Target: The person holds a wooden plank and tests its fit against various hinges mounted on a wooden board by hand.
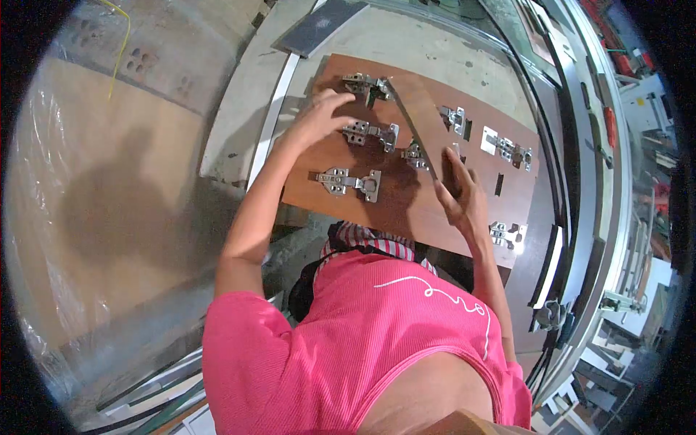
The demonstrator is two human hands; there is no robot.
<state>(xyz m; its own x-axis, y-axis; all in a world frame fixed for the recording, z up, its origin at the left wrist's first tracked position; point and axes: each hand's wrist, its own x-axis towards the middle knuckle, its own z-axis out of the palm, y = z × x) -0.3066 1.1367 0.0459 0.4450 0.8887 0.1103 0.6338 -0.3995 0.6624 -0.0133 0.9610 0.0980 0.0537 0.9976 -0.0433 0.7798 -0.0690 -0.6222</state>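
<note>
A large brown wooden board lies in front of me with several metal cabinet hinges on it. My right hand grips the near end of a smaller brown wood panel, thumb on one side and fingers on the other. This panel stands tilted over the board, its far end beside the top hinge. Over the board's left side, my left hand is open, thumb and fingers apart, next to a middle hinge. Another hinge lies nearer me.
More hinges sit along the board's right side, with dark slots between them. A dark grey strip rests beyond the far left corner. Long metal profiles run along the right. Plastic-covered brown sheeting is at the left.
</note>
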